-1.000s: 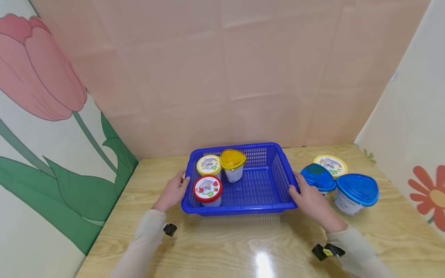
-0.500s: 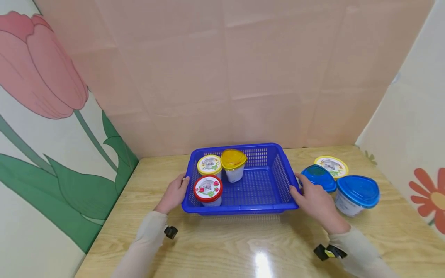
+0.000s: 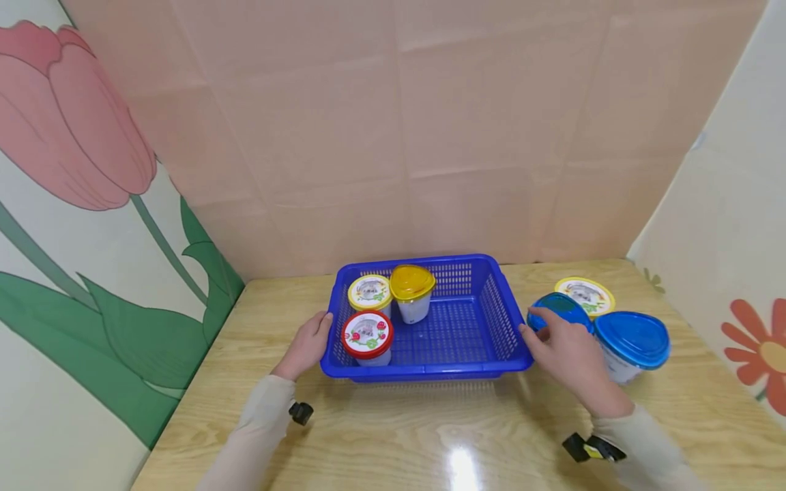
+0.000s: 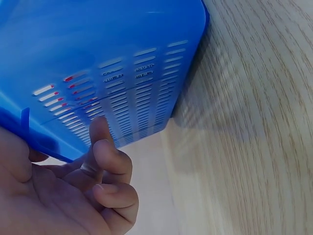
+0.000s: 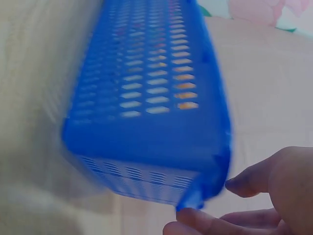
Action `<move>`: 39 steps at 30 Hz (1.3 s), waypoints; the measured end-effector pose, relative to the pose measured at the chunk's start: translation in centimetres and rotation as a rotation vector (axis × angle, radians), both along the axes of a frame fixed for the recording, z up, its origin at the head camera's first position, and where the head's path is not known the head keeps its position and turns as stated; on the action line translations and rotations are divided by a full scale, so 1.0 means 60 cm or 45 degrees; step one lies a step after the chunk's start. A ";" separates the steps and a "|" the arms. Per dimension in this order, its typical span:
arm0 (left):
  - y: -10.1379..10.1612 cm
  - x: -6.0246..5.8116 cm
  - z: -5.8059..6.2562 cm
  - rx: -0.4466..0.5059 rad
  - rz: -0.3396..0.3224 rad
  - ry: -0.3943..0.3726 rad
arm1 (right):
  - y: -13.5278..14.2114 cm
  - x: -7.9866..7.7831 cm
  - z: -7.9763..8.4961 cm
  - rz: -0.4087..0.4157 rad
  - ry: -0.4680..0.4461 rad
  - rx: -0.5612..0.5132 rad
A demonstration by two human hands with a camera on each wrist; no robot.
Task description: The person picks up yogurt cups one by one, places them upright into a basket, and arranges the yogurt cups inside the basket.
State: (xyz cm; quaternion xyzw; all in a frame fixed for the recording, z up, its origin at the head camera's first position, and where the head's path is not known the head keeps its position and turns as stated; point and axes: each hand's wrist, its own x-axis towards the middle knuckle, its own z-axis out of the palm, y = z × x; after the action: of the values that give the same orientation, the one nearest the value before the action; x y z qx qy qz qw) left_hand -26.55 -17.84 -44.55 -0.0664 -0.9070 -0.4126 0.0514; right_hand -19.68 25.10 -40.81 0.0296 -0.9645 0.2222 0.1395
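A blue plastic basket (image 3: 430,372) stands on the table. At its left end sit a tub with a yellow-rimmed lid (image 3: 370,292), a tub with a red-rimmed lid (image 3: 367,334) and a cup with a yellow lid (image 3: 413,290). My left hand (image 3: 307,346) grips the basket's left rim, thumb on top; in the left wrist view its fingers (image 4: 113,159) curl below the rim. My right hand (image 3: 571,361) is just beside the basket's right edge, in front of a blue-lidded tub (image 3: 561,310). In the right wrist view, its thumb stands apart from the rim and its fingers are near the corner.
To the right of the basket stand another blue-lidded tub (image 3: 632,341) and a yellow-rimmed tub (image 3: 585,294). A paper-covered wall (image 3: 393,136) rises behind the table (image 3: 381,436); painted side walls flank it.
My right hand has come away from the basket's right rim and shifted slightly right, toward the blue-lidded tubs. My left hand stays on the left rim. The tubs have not moved.
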 end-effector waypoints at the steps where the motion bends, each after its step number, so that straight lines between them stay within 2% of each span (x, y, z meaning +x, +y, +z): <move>1: 0.000 0.000 0.000 0.006 -0.001 -0.006 | 0.002 0.003 0.006 -0.004 0.029 -0.005; 4: 0.000 0.000 0.000 0.020 -0.008 -0.024 | 0.011 0.011 0.023 -0.023 0.111 -0.008; 6: 0.000 0.000 0.000 0.032 -0.014 -0.040 | 0.019 0.014 0.035 -0.038 0.120 -0.001; 12: 0.000 -0.001 -0.001 0.046 -0.024 -0.053 | 0.053 0.011 0.052 -0.095 -0.006 0.069; 20: -0.003 -0.003 -0.001 0.033 -0.037 -0.052 | 0.080 -0.006 0.042 -0.138 -0.253 0.120; 23: -0.003 -0.004 -0.003 0.029 -0.039 -0.068 | 0.081 -0.010 0.038 -0.134 -0.308 0.144; 39: -0.003 -0.005 -0.005 0.042 -0.035 -0.096 | 0.082 -0.023 0.030 -0.156 -0.344 0.201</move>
State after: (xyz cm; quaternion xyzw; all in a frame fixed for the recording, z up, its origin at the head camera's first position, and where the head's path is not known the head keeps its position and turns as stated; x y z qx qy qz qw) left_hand -26.82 -18.04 -44.86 -0.0625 -0.9004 -0.4304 0.0126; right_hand -21.07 30.01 -39.04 -0.0487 -0.9889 0.1388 0.0191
